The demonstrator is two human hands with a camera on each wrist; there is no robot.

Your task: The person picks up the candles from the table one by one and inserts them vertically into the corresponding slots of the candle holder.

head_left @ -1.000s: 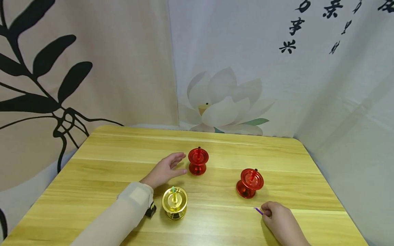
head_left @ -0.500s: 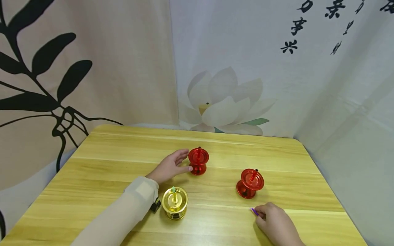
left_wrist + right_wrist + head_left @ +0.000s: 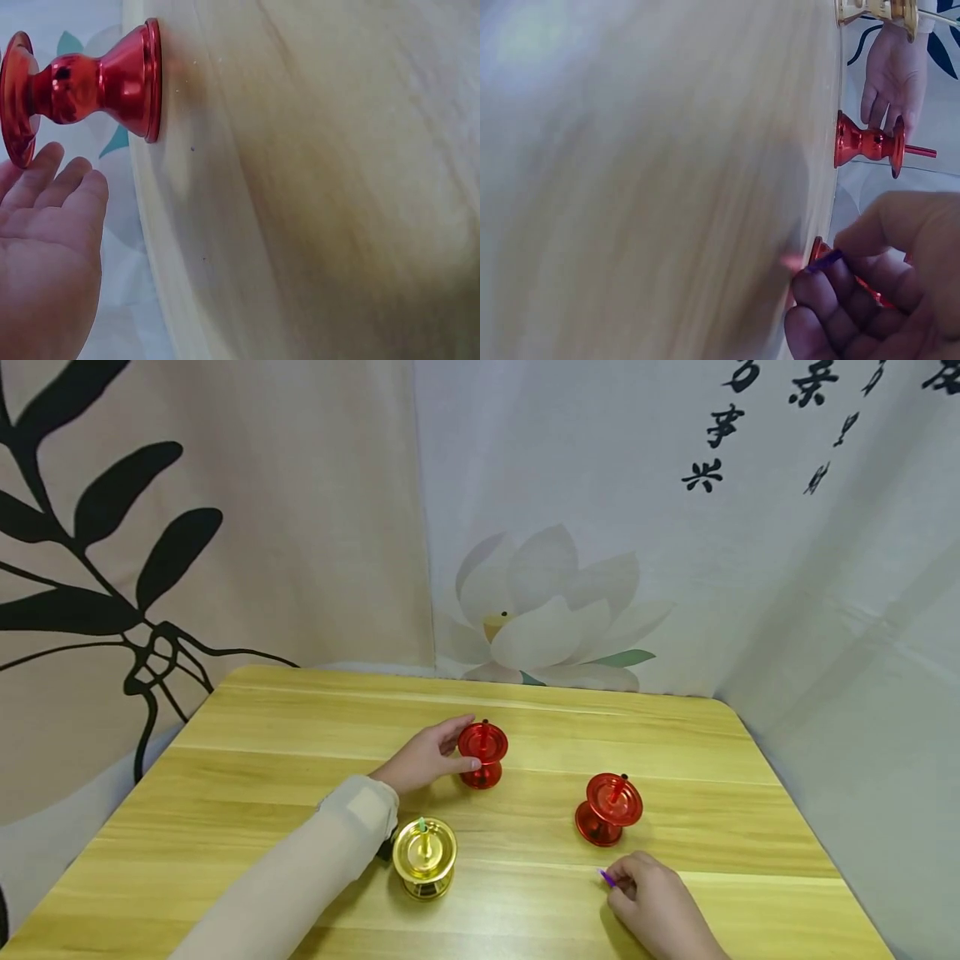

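Note:
My left hand (image 3: 429, 758) is at the left side of a shiny red candle holder (image 3: 483, 745), which stands upright toward the back of the table. The thumb overlaps its stem in the head view. In the left wrist view the fingers are nearly straight beside the holder's dish, not curled round it. My right hand (image 3: 660, 906) pinches a small purple stick (image 3: 607, 878) between thumb and fingertips, low over the table. Just beyond it a second red candle holder (image 3: 611, 802) stands upright. A gold candle holder (image 3: 425, 853) with a pale green tip is near my left forearm.
The wooden table (image 3: 330, 710) has rounded back corners and meets printed cloth hangings (image 3: 562, 485) at the back and sides. A dark device (image 3: 386, 845) under the left cuff sits close to the gold holder.
My left hand has moved right and slightly back, up to the first red candle holder. My right hand has shifted left with the purple stick. The holders have stayed in place.

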